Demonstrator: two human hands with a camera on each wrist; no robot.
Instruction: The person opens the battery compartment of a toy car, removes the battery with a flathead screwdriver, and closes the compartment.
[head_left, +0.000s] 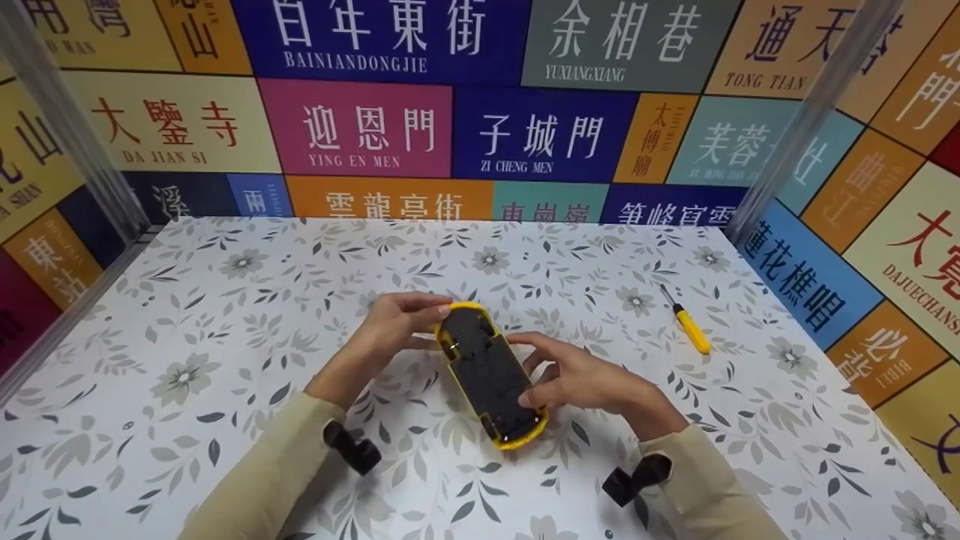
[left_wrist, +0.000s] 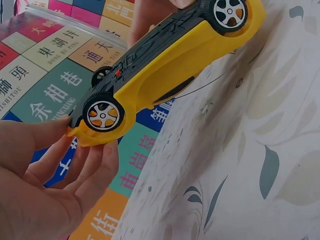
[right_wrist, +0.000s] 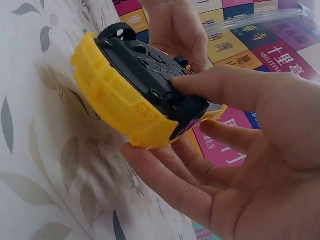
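Observation:
A yellow toy car (head_left: pixel 491 375) is held upside down over the table, its black underside facing up. My left hand (head_left: pixel 390 328) pinches its far end, thumb at the edge of the base and fingers beneath, as the left wrist view shows. At the near end my right hand (head_left: pixel 574 375) grips the car, its thumb on the black base (right_wrist: pixel 155 75) and the fingers under the yellow body. Silver-spoked wheels (left_wrist: pixel 103 115) show along one side in the left wrist view.
A screwdriver (head_left: pixel 691 330) with a yellow handle lies on the table to the right. The table (head_left: pixel 300 270) has a leaf-and-flower cover. Behind it and at the sides stand walls (head_left: pixel 360 127) of coloured panels, with clear corner posts (head_left: pixel 810 112).

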